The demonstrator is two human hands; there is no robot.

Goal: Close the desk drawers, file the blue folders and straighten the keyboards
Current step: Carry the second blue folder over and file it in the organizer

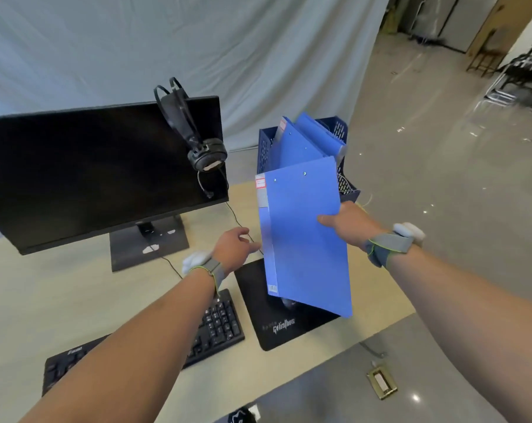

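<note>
My right hand [348, 222] grips a blue folder [304, 236] by its right edge and holds it tilted in the air above the black mouse pad [289, 328]. My left hand [232, 244] hovers just left of the folder's spine with its fingers apart, holding nothing. Behind the held folder, a dark blue file rack [266, 148] at the desk's far right corner contains other blue folders [301, 141] leaning to the right. A black keyboard [219, 325] lies at an angle under my left forearm, partly hidden by it.
A black monitor [100, 172] stands at the left with a headset [206, 154] hanging on its top right corner. The beige desk [75, 294] ends just right of the rack. A floor socket [382, 381] sits on the grey floor.
</note>
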